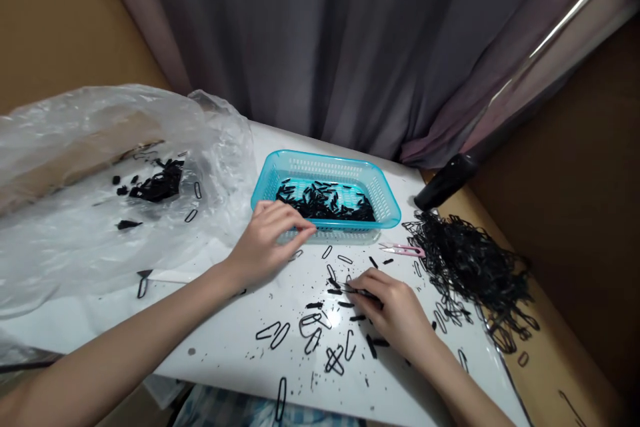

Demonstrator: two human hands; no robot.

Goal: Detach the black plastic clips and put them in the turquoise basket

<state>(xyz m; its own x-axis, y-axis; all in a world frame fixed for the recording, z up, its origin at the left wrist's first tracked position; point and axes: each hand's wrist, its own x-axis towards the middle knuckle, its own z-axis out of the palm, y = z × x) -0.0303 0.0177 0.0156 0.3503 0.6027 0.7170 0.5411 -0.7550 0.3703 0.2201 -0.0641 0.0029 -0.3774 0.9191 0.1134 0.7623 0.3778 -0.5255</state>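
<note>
My left hand [273,237] is at the front rim of a turquoise plastic basket [387,213], thumb and fingertips pinched together; anything between them is too small to make out. Inside the basket lies a heap of small black strips [320,203]. Lower right, my right hand [387,303] is closed around slim, dark, pointed tweezers [370,295], partly hidden by the fingers. Their tips point left, by short black pieces [334,291] on the white tabletop [230,340]. Several black elongated loops [335,360] are scattered in front of my hands.
A clear plastic bag [210,140] with black scraps [160,183] covers the left side. Pink thread snips [404,250] lie beside a tangled pile of black loops [470,267] at right. Behind it leans a black cylindrical object [443,183]. A grey curtain [320,33] hangs behind the table.
</note>
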